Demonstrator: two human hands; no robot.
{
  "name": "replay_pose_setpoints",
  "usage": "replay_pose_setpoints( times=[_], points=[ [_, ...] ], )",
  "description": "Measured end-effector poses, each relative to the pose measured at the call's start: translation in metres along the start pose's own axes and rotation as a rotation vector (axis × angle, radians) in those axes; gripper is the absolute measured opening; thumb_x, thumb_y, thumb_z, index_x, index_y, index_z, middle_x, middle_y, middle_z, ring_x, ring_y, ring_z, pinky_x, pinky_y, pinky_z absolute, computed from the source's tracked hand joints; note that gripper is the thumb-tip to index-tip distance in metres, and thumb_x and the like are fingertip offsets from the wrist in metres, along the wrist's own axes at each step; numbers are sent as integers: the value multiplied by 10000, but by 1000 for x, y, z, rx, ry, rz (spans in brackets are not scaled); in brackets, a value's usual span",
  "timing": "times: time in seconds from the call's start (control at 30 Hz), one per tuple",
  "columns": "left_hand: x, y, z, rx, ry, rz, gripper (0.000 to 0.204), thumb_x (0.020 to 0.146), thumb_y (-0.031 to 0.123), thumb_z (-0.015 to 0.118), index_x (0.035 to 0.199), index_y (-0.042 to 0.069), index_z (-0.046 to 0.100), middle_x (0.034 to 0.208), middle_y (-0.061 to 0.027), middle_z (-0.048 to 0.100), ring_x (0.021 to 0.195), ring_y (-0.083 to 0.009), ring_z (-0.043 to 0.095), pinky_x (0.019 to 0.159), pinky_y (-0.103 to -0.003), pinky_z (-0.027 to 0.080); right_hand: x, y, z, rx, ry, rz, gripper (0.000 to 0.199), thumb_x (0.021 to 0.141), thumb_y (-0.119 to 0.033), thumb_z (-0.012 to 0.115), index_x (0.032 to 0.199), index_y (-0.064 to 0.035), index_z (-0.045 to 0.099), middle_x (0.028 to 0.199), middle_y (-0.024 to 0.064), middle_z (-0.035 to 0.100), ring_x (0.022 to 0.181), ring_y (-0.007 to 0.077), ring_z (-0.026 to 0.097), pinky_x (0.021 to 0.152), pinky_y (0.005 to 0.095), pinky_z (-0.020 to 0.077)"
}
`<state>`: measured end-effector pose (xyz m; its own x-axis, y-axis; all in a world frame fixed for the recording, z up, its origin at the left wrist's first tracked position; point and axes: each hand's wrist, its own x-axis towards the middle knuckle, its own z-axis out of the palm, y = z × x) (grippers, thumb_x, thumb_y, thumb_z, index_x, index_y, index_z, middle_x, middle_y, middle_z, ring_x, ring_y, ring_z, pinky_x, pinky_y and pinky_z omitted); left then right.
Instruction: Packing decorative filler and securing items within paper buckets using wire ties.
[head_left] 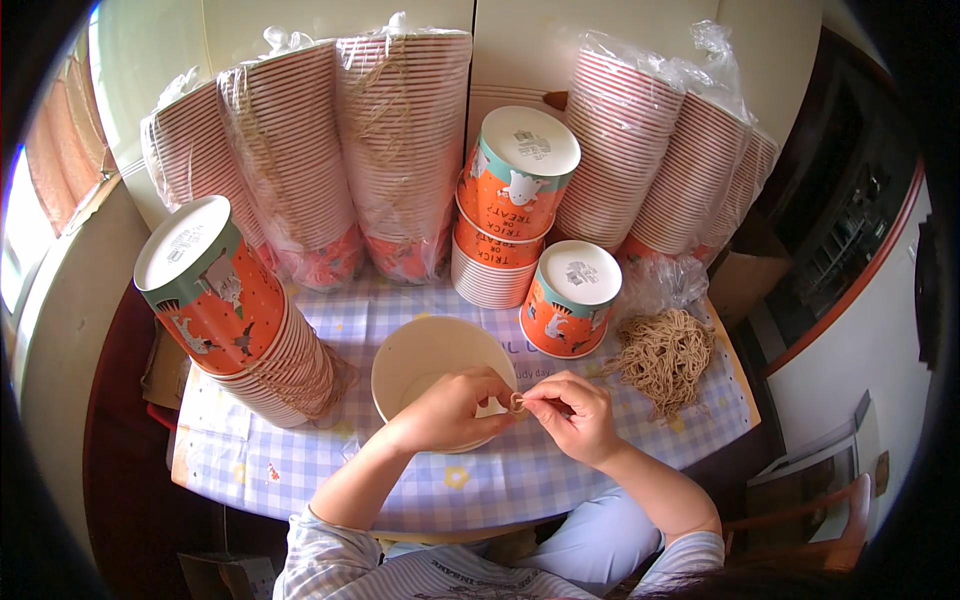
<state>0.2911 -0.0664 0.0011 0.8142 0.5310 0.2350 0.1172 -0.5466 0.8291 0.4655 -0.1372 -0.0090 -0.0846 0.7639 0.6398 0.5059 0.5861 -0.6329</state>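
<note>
Your hands are together at the near middle of the table, over the near right edge of a cream paper bucket (pixel 430 350) that stands mouth up on the blue-and-white checked tablecloth (pixel 560 480). Right hand (pixel 575 412): thumb and forefinger narrow, pinching a small loop of tan string (pixel 517 402). Left hand (pixel 450 408): thumb and fingers curled close on the left side of that loop; can't tell from here whether they grip it or just sit against it. The loop is in the gap between your hands, right of the bucket's middle. String heap (pixel 668 365) lies to your right, loose and tangled, with a crumpled clear bag (pixel 665 285) just beyond it. One orange-and-green bucket (pixel 572 300) stands upside down left of the heap, white base up. Behind it to the left, a short stack of the same buckets (pixel 505 210), also base up. On your left, a taller stack (pixel 235 320) leans outward in view, tan strands along its lower right side. Far side: bagged bucket stacks (pixel 400 150) at left and more bagged stacks (pixel 620 150) at right, all in clear plastic.
</note>
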Motion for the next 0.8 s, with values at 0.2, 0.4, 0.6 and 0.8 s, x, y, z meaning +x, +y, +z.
replay_pose_setpoints(
  times=[0.2, 0.4, 0.6, 0.8],
  points=[
    [-4, -4, -2, -100, 55, -19, 113, 769, 129, 621, 830, 36, 597, 665, 23, 522, 583, -36, 439, 481, -178, 330, -1, 2, 2, 28, 0, 100, 55, 754, -34, 622, 794, -20, 587, 724, 57, 588, 583, 121, 559, 511, 227, 439],
    [-4, -3, -4, -190, 71, -115, 166, 784, 194, 581, 789, 30, 606, 655, -41, 577, 573, -96, 498, 523, -251, 402, -4, 7, 3, 97, -57, 212, 38, 765, -18, 601, 798, -8, 585, 727, 56, 583, 600, 110, 558, 532, 222, 439],
    [-4, -10, -1, -449, 80, -86, 165, 809, 163, 561, 836, 3, 590, 724, -26, 587, 646, -62, 504, 571, -215, 421, -6, 11, 7, 184, -77, 268, 53, 770, -8, 592, 817, 12, 584, 738, 62, 588, 630, 99, 566, 554, 222, 451],
    [-5, -5, -4, -377, 114, -147, 106, 803, 115, 560, 827, 11, 562, 753, -3, 555, 682, -59, 494, 603, -202, 407, -8, 13, 8, 248, -75, 298, 59, 783, -21, 588, 828, 17, 583, 748, 53, 588, 646, 84, 559, 567, 216, 450]
  ],
)
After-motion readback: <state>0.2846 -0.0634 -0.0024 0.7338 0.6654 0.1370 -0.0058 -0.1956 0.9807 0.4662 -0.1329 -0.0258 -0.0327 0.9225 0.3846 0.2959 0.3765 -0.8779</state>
